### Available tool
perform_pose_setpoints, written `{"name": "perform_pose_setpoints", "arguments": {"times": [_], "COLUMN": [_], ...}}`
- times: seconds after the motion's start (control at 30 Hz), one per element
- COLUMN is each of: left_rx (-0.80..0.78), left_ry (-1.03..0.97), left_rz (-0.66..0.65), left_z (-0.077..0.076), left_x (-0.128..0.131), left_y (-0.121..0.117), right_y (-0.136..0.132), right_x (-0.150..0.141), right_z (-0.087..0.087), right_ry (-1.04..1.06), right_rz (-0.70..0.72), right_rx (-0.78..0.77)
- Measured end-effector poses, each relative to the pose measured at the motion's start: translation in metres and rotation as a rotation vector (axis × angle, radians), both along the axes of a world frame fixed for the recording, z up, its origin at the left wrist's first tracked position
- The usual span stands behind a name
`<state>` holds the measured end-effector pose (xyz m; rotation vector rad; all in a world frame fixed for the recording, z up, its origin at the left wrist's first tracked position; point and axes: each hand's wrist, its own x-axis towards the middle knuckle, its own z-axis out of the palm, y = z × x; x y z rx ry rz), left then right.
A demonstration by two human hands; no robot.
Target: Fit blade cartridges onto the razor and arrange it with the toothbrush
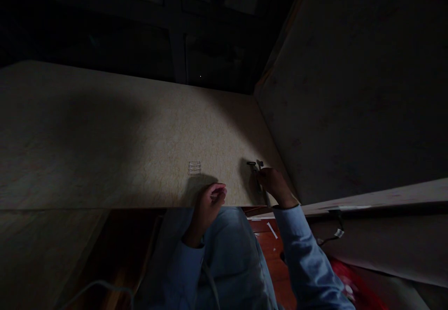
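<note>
Above the table's front edge is my left hand (209,203), its fingers curled and the thumb and fingertips pressed together; whether something small is between them cannot be made out. Just beyond it, a small clear rectangular piece with several cross lines (194,168) lies on the table. At the right, my right hand (276,185) is closed at a slim dark T-shaped tool (252,165), whose wide head points away from me. A second thin stem with a small dark tip (260,163) shows beside it. Dim light and my fingers hide the grip itself.
The pale mottled table (157,128) spreads far to the left. A wall (350,105) borders it on the right, and dark window frames (178,53) stand behind. Below are my knees (227,254), a reddish floor (280,263), a cable (331,240) and a red bag (353,286).
</note>
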<state>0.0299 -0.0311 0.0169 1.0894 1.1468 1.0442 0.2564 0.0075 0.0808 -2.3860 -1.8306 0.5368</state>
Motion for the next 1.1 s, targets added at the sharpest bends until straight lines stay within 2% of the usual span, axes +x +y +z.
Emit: {"name": "perform_pose_setpoints", "arguments": {"times": [0.27,0.5,0.63,0.87,1.1], "left_rx": [0.005,-0.01,-0.014,-0.013,-0.036], "left_ry": [-0.008,-0.004,-0.001,0.0,-0.003], "left_rz": [-0.015,-0.013,-0.01,-0.002,0.001], "left_z": [0.003,0.003,0.003,0.005,0.008], "left_x": [-0.001,-0.001,-0.001,-0.001,-0.001], "left_y": [-0.002,-0.001,-0.001,-0.001,-0.001], "right_y": [-0.023,-0.05,-0.051,-0.045,-0.052], "right_x": [0.016,0.034,0.032,0.032,0.03], "right_z": [-0.002,-0.016,-0.021,-0.016,-0.014], "right_ry": [0.095,0.094,0.098,0.019,0.076], "right_rz": [-0.035,-0.093,-0.099,-0.08,-0.063], "right_rx": [0.17,0.121,0.118,0.142,0.281]}}
